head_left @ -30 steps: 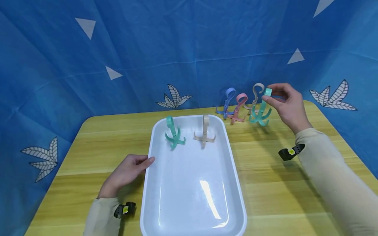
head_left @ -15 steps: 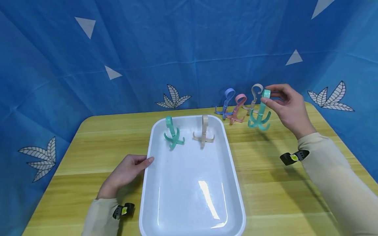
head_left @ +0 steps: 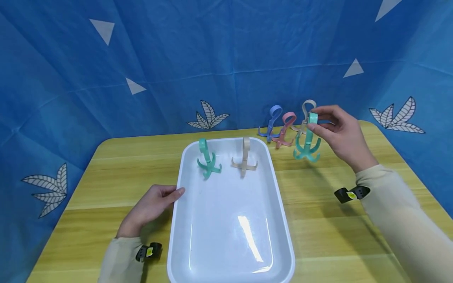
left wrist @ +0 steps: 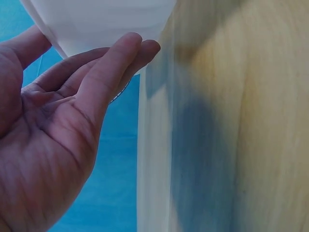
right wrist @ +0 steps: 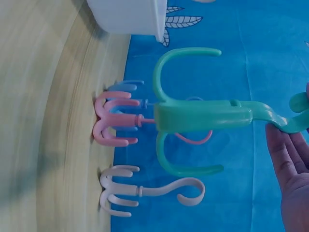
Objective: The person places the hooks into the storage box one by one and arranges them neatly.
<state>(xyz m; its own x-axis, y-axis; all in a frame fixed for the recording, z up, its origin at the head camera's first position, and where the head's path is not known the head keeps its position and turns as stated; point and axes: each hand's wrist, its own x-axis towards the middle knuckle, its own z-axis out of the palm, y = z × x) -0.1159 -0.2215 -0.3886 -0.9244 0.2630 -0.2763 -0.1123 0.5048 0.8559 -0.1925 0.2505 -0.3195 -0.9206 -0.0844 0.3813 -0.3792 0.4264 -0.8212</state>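
A: Here's the table (head_left: 116, 165), pale yellow wood, grain running side to side, a darker streak over on the left!

B: Rounded corners at the far edge, too. And what's holding the middle?

A: A white tray (head_left: 216, 220), shallow, rim rounded, laid lengthwise from near the far edge towards us!

B: Now over to the back right, just past the tray: three hooks, all upright on their prongs!

A: Blue hook (head_left: 271, 124) on the left, pink hook (head_left: 284, 129) just in front of it and to its right. Touching?

B: Can't tell, they overlap. But the beige hook (head_left: 304, 125), furthest right, stands apart from the pink!
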